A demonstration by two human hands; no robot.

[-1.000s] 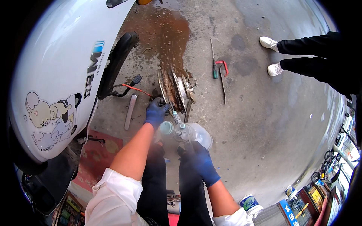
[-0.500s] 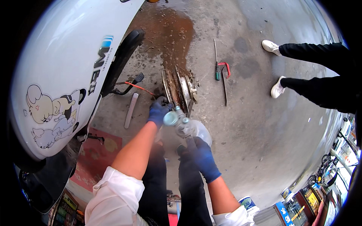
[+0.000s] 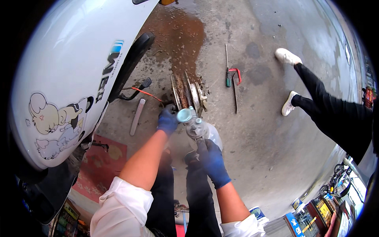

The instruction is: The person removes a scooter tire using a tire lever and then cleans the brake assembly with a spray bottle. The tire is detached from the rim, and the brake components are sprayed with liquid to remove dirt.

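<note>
A rusty wheel rim with a metal hub stands on edge on the concrete in front of me. At the rim's near-left edge is my left hand, in a blue and dark glove, its fingers curled closed around the edge. My right hand, gloved alike, is closed round the handle of a grey gun-shaped tool with pale teal round caps and a cloudy translucent container. The tool's front end points at the near end of the rim, and it hides part of it. Haze blurs the area around the tool.
A white vehicle panel with cartoon stickers fills the left. Brown wet grit lies beyond the rim. A screwdriver and a red-handled tool lie right of it; a pale strip lies left. Another person's legs are at right.
The other person at right has shifted a foot and leans closer. My hands and the tool stay at the rim, with only a slight shift of view.
</note>
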